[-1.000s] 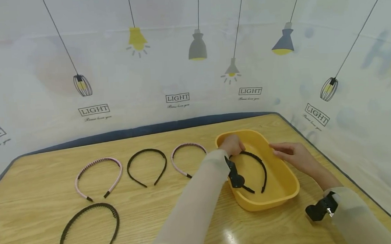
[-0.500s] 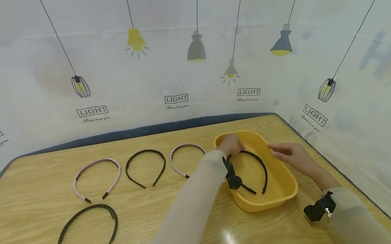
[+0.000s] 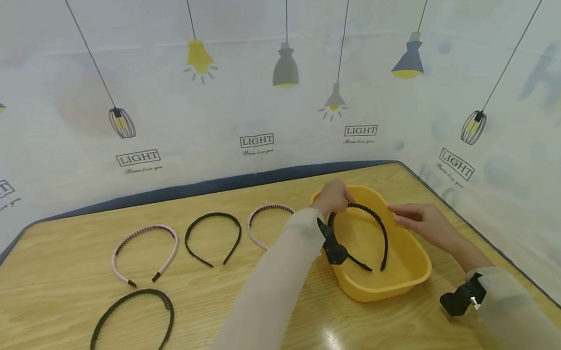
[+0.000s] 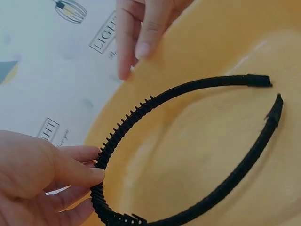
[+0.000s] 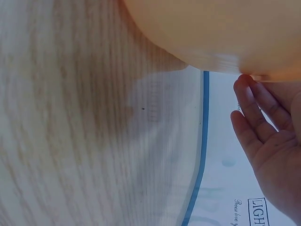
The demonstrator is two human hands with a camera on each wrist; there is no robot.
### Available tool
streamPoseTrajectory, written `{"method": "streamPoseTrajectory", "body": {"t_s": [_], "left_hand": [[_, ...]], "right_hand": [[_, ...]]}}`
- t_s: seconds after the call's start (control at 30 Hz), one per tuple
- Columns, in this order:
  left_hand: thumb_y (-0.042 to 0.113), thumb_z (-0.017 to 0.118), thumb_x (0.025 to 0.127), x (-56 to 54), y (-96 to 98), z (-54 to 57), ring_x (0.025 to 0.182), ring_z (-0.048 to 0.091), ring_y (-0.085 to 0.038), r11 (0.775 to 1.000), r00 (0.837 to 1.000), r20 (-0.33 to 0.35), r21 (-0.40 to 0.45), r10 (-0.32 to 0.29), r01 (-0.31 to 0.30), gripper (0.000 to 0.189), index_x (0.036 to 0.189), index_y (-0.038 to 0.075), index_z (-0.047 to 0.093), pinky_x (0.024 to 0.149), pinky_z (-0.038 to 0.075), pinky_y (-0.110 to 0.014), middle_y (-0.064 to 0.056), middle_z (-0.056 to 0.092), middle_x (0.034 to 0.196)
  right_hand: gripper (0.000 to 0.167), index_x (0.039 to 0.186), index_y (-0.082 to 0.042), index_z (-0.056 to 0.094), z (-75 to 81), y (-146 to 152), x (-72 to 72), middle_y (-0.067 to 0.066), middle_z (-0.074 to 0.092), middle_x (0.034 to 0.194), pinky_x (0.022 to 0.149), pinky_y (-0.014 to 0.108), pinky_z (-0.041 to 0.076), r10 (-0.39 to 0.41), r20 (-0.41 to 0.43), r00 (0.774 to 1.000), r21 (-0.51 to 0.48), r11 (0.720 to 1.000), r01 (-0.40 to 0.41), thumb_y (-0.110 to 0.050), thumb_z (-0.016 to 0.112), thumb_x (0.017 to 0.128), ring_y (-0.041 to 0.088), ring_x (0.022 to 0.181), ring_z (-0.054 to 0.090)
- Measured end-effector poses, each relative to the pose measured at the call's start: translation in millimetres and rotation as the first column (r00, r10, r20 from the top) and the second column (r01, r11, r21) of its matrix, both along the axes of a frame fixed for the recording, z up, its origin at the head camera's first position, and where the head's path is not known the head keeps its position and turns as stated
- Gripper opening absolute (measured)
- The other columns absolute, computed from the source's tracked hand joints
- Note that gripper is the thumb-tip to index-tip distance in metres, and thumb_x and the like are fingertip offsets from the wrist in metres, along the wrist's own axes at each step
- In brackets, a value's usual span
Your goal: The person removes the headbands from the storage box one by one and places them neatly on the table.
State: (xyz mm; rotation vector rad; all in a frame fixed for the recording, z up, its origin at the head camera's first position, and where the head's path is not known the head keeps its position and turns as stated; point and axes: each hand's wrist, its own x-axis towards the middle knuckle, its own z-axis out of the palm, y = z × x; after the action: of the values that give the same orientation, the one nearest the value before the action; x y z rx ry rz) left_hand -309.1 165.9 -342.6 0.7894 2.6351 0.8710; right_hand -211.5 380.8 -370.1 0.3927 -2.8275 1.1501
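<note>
My left hand (image 3: 333, 197) pinches a black headband (image 4: 221, 188) by its toothed middle, between thumb and fingers. The headband is tilted over the inside of a yellow plastic basin (image 3: 386, 292), its two ends pointing towards me. In the left wrist view, the left hand (image 4: 42, 181) is beside the basin's wall. My right hand (image 3: 426, 223) touches the basin's right rim with fairly straight fingers. From the right wrist, the fingers of the right hand (image 5: 268, 122) show outside the basin, one fingertip against its edge.
On the wooden table (image 3: 198, 322) left of the basin lie a pink headband (image 3: 142, 231), a thin black headband (image 3: 212, 215), a second pink headband (image 3: 257, 237) partly behind my left arm, and a larger black headband (image 3: 98, 332) nearer me. A printed lamp-pattern cloth (image 3: 210, 110) stands behind.
My left hand has risen slightly with the black headband, whose toothed middle is now higher towards the basin's far end. The right hand stays at the rim. The view has shifted slightly.
</note>
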Motion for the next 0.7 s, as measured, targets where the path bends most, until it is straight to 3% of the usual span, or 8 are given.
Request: {"method": "streamPoseTrajectory", "body": {"t_s": [0.1, 0.27, 0.47, 0.7], "left_hand": [[-0.015, 0.05, 0.083, -0.6, -2.4, 6.5, 0.116, 0.05, -0.017, 1.0, 0.999, -0.032, 0.005, -0.011, 0.012, 0.039, 0.108, 0.008, 0.069, 0.06, 0.039, -0.013, -0.003, 0.064, 0.112], [-0.018, 0.048, 0.081, -1.9, -6.0, 19.3, 0.11, 0.053, -0.018, 0.998, 1.0, -0.028, 0.064, -0.002, 0.004, 0.04, 0.104, 0.006, 0.07, 0.053, 0.035, -0.017, -0.005, 0.065, 0.11], [-0.015, 0.05, 0.082, -3.6, -13.8, 38.9, 0.105, 0.057, -0.019, 0.996, 0.995, -0.081, 0.056, -0.066, 0.071, 0.04, 0.11, 0.007, 0.068, 0.055, 0.039, -0.014, -0.005, 0.065, 0.11], [-0.015, 0.051, 0.082, 0.8, -28.5, 65.0, 0.106, 0.056, -0.02, 0.989, 0.996, -0.045, 0.121, -0.08, 0.085, 0.039, 0.111, 0.005, 0.067, 0.055, 0.04, -0.018, -0.007, 0.063, 0.113]], "right_hand": [[0.039, 0.126, 0.003, 0.054, 0.5, 0, -0.4, 0.022, 0.056, 0.121, 0.075, 0.022, 0.05, 0.003, 0.001, 1.0, 0.006, 1.0, -0.003, -0.019, 0.054, 0.093, 0.021, 0.1, 0.06], [0.039, 0.126, 0.003, 0.054, 1.4, -1, -0.6, 0.022, 0.055, 0.122, 0.075, 0.02, 0.049, 0.004, 0.002, 1.0, 0.014, 1.0, -0.004, -0.019, 0.054, 0.094, 0.028, 0.102, 0.058], [0.039, 0.125, 0.003, 0.054, 1.8, -2, 0.6, 0.022, 0.055, 0.121, 0.076, 0.023, 0.05, 0.003, -0.002, 1.0, 0.016, 1.0, -0.003, -0.02, 0.053, 0.094, 0.03, 0.102, 0.058], [0.038, 0.123, 0.006, 0.055, 0.2, -1, -1.1, 0.023, 0.057, 0.118, 0.074, 0.02, 0.049, -0.004, -0.016, 1.0, 0.016, 1.0, 0.004, -0.018, 0.055, 0.093, 0.018, 0.099, 0.06]]}}
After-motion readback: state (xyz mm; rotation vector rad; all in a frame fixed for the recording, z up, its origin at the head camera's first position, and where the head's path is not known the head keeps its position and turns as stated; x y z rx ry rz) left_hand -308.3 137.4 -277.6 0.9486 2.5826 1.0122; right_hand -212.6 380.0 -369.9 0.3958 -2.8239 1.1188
